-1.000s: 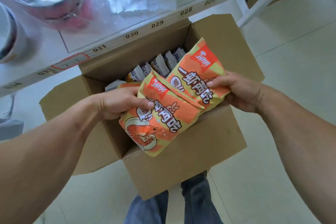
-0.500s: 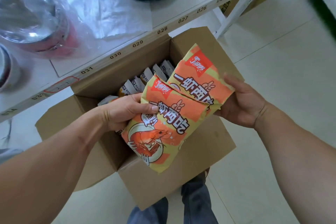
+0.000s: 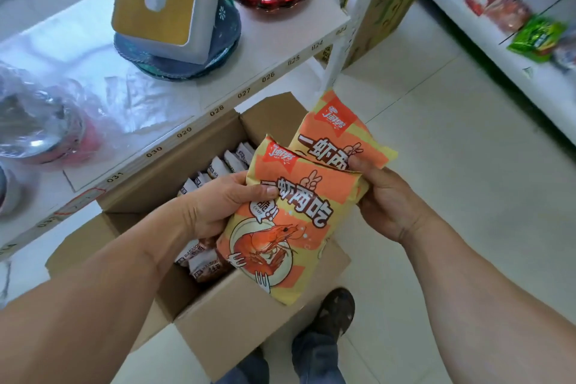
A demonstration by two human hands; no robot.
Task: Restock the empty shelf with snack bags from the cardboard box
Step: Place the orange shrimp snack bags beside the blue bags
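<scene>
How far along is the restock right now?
Done: no bag visibly placed yet. In hand: two orange shrimp snack bags, lifted over the cardboard box, gripped by left hand and right hand. Left: shelving them, plus the packets remaining in the box.

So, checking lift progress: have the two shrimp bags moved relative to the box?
Yes. The bags have shifted toward the box's right edge, now overhanging it.

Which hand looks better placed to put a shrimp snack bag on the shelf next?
Probably the right hand. It pinches the rear snack bag, which sits on the side toward the stocked shelf at right. The left hand holds the front snack bag over the cardboard box.
</scene>
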